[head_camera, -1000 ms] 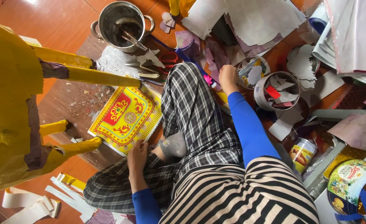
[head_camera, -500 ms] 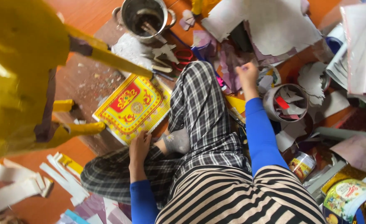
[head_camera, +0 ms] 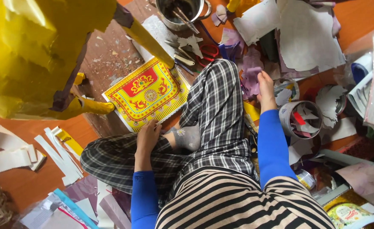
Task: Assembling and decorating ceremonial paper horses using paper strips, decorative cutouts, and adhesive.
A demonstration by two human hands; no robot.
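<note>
Fingers of my left hand (head_camera: 148, 135) lie curled, tips down, on the near edge of the red-and-yellow ornamental paper sheet (head_camera: 146, 92), resting on it more than gripping it. That sheet lies flat on the worn wooden board (head_camera: 110, 55) just beyond my crossed legs in checked trousers (head_camera: 214, 110), with the leg of a yellow paper-covered figure (head_camera: 30, 55) standing over its far corner. My right hand (head_camera: 265, 87) reaches forward past my knee, fingers loosely together, into the purple paper scraps (head_camera: 250, 72); whether they pinch anything I cannot tell. A round tin (head_camera: 301, 121) stuffed with cuttings sits just to its right, red-handled scissors (head_camera: 208, 53) lie beyond my knee, and a metal pot (head_camera: 180, 12) stands farther off. I judge the printed sheet light, thin and floppy, quick to crease or tear, so it is best lifted by its near edge with flat fingers, supported from beneath.
</note>
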